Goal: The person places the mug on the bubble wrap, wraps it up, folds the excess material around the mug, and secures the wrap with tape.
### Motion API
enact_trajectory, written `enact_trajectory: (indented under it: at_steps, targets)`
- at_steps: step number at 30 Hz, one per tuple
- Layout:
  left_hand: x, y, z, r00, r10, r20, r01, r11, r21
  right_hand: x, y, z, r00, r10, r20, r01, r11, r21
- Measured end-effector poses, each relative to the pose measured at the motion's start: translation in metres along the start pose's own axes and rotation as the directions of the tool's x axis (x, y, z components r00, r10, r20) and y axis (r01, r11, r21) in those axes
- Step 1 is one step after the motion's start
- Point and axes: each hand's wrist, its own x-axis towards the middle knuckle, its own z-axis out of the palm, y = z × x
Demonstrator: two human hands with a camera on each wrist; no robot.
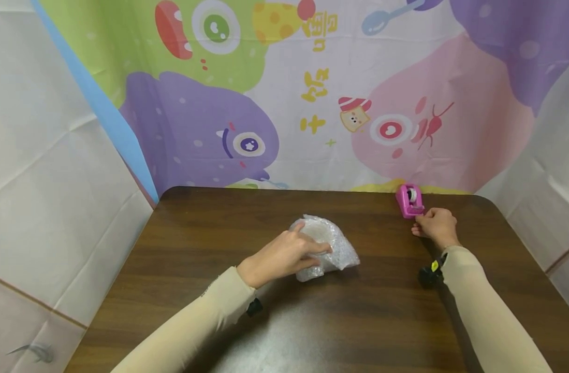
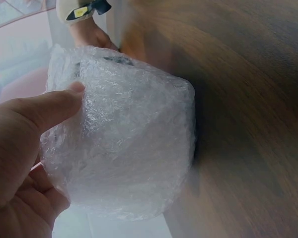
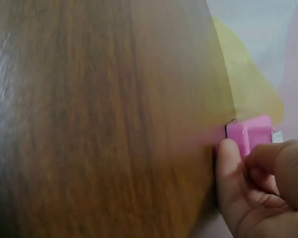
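Note:
My left hand (image 1: 286, 254) holds a bundle of clear bubble wrap (image 1: 342, 248) near the middle of the table. In the left wrist view the thumb presses the near face of the wrap (image 2: 134, 129), with other fingers curled behind it. A pale, round-edged thing shows through the layers; its kind is hidden. At the table's far right, a pink tape dispenser (image 1: 404, 205) carries a small white roll (image 1: 412, 195). My right hand (image 1: 437, 226) has thumb and forefinger pinched together right at its front, by the cutter; the tape end between them is hidden by the fingertips.
The brown wooden table (image 1: 195, 223) ends at a hanging cloth (image 1: 293, 150) with cartoon monsters, close behind the dispenser. Pale panels (image 1: 46, 155) stand at both sides. Each wrist wears a small dark camera (image 1: 431, 274).

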Motion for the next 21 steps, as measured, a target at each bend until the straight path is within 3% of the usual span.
enact_trajectory:
  at_steps: [6,12,17,21]
  targets:
    - [0.001,0.0,0.0,1.0,0.002,0.004,-0.002,1.0,-0.003,-0.006,0.004,-0.005,1.0,0.014,0.015,-0.014,1.0,-0.003]
    - [0.001,-0.001,0.0,1.0,-0.005,-0.005,0.005,1.0,-0.011,-0.016,-0.007,-0.003,0.997,-0.022,0.074,0.033,0.988,-0.149]
    - [0.001,-0.001,0.0,1.0,-0.009,-0.007,0.009,1.0,-0.011,-0.025,-0.021,0.005,0.983,-0.062,0.172,0.109,0.956,-0.274]
    - [0.001,-0.001,0.0,1.0,-0.024,-0.009,0.024,1.0,-0.007,-0.036,-0.038,0.014,0.958,-0.147,0.245,0.228,0.91,-0.345]
